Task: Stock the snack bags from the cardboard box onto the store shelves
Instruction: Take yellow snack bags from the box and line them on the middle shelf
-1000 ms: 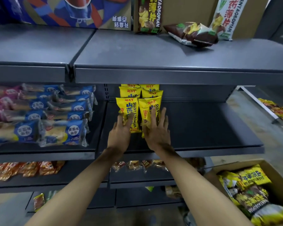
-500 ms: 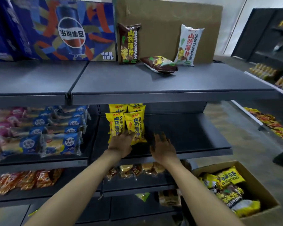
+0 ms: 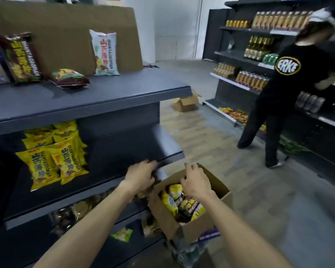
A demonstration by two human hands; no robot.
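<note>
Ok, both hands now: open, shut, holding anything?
Left hand: open, empty, by the shelf edge.
Right hand: open, fingers spread above the cardboard box, empty.

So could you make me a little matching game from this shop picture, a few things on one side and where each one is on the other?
Things:
1. white snack bag
2. yellow snack bags
3. open cardboard box
4. right hand

Places:
A. on the floor by the shelf end
B. over the box's opening
C. upright on the top shelf, against brown cardboard
D. in rows on the middle shelf

Pairs: 1-C, 2-D, 3-A, 4-B
</note>
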